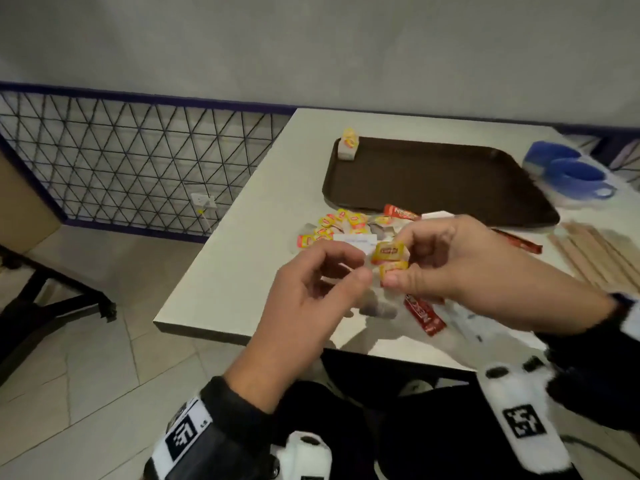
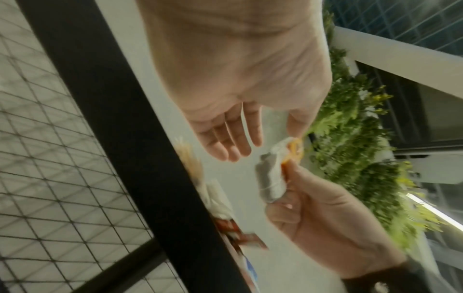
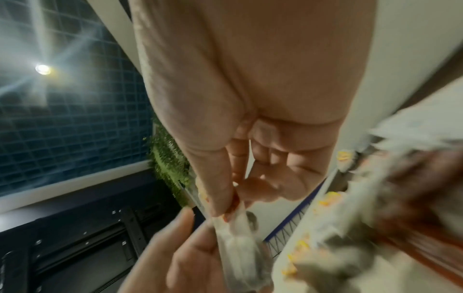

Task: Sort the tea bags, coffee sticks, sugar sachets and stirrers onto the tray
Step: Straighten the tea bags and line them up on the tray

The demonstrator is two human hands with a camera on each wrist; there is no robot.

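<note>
My right hand (image 1: 394, 261) pinches tea bags (image 1: 383, 252) with yellow tags, held in the air above the table's front edge. In the left wrist view the grey-white bag (image 2: 271, 178) hangs from those fingers. My left hand (image 1: 349, 268) hovers just left of the bags with fingers loosely curled; its thumb (image 2: 296, 128) touches the tag and holds nothing. The brown tray (image 1: 450, 209) lies behind, with one tea bag (image 1: 348, 147) in its far left corner. Several more tea bags (image 1: 332, 225), red coffee sticks (image 1: 424, 315), white sugar sachets (image 1: 356, 240) and wooden stirrers (image 1: 595, 252) lie on the table.
Two blue cups (image 1: 571, 171) stand right of the tray. The white table (image 1: 249, 237) ends at a left edge and a near edge, with tiled floor below. A wire-mesh railing (image 1: 121, 161) runs behind on the left, and a dark chair base (image 1: 52, 299) stands at far left.
</note>
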